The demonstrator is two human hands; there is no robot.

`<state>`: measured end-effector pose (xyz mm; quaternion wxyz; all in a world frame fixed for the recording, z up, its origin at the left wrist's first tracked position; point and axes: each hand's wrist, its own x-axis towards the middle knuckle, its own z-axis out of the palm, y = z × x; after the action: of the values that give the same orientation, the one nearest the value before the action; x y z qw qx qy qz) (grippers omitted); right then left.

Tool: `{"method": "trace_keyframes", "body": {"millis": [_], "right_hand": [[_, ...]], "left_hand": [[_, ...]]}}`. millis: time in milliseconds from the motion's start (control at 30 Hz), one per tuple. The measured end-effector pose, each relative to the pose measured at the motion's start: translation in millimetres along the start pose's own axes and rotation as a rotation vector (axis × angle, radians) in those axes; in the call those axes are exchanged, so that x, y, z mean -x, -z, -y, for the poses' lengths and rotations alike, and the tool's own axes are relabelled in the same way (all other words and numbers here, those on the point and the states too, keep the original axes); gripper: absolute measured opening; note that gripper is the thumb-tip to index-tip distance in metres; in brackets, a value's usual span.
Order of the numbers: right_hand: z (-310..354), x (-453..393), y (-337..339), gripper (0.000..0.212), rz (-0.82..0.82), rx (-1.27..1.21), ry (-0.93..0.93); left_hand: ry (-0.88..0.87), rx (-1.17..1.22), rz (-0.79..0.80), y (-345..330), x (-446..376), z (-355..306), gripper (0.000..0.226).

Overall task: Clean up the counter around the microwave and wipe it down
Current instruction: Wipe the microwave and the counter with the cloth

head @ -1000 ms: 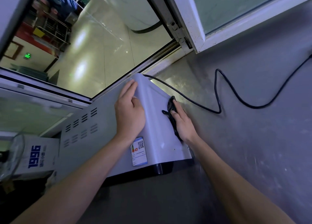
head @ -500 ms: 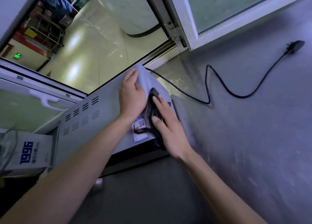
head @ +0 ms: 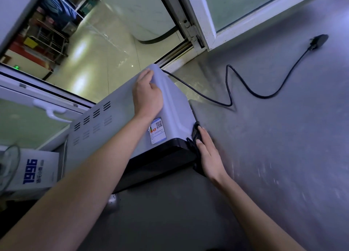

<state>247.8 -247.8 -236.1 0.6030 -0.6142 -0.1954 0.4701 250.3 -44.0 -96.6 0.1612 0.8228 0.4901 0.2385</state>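
Microwave (head: 117,122) lies tilted on the grey counter (head: 283,156), its long side running left to right. Left hand (head: 148,95) rests nearly flat on its top, fingertips curled over the far edge. Right hand (head: 208,154), nearer the counter, presses a dark cloth (head: 196,135) with straight fingers against its right side.

Open grey desk (head: 273,156) to the right of the microwave (head: 120,122): broad bare stretch, passable. Black power cord (head: 229,92) snaking across it from the microwave's rear corner to a plug (head: 317,40) lying near the window frame (head: 211,24); a snag line for any sweep toward the back. Narrow gap between microwave rear and window sill, crossed by the cord. Microwave's right side blocked by right hand (head: 209,154) pressing dark cloth (head: 195,135). Top partly taken by left hand (head: 147,95). Left flank hemmed by a white box (head: 37,171). Front desk strip open.
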Motion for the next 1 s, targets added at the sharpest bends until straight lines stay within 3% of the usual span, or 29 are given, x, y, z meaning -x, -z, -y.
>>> {"method": "trace_keyframes", "body": {"millis": [200,367,667,833,1000], "right_hand": [[44.4,41.0,-27.5,0.052,-0.143,-0.063,0.201],[51.9,68.4,-52.5,0.051,-0.283,-0.084,0.352],[41.2,62.7,-129.5,0.059,-0.788,-0.077,0.480],[39.1,59.0,-165.1,0.070,-0.877,-0.049,0.502],[22.8,57.2,-167.2,0.065,-0.942,0.150,0.537]], "left_hand": [[0.000,0.122,-0.001,10.6,5.0,-2.5,0.049],[-0.124,0.122,0.103,35.4,2.7,10.1,0.044],[-0.861,-0.055,0.438,97.4,59.9,99.4,0.036],[-1.046,-0.162,0.485,119.0,58.9,139.7,0.045],[-1.071,-0.141,0.448,121.8,61.1,135.7,0.044]]}}
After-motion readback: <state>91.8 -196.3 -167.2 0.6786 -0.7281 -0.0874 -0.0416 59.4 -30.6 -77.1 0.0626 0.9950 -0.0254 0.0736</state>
